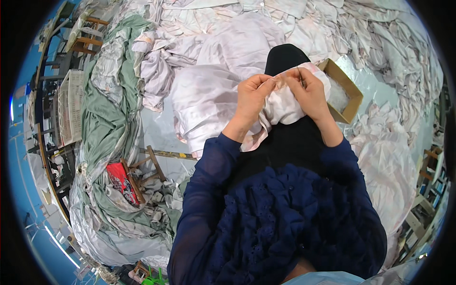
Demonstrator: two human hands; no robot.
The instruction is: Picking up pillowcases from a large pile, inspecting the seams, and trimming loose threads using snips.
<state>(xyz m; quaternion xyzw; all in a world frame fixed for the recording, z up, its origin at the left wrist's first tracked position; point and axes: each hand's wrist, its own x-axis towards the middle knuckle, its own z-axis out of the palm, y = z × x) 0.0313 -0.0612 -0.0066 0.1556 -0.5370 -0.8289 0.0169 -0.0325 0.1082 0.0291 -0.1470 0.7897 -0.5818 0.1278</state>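
Above my black-clad lap, both hands work close together on a pale pink and white fabric. My left hand is closed in a pinch on the fabric's edge. Just beside it, my right hand is closed too, its thumb and forefinger pinching the cloth. A small, thin dark thing shows between the right fingers, too small to make out. From my hands the cloth drapes over my knee and spreads to the left in a large heap.
Right of my knee stands an open cardboard box with clear plastic inside. Heaps of pale fabric lie around me, and a long green cloth runs down the left. A wooden stool, a red patterned cloth and a white plastic crate are also left.
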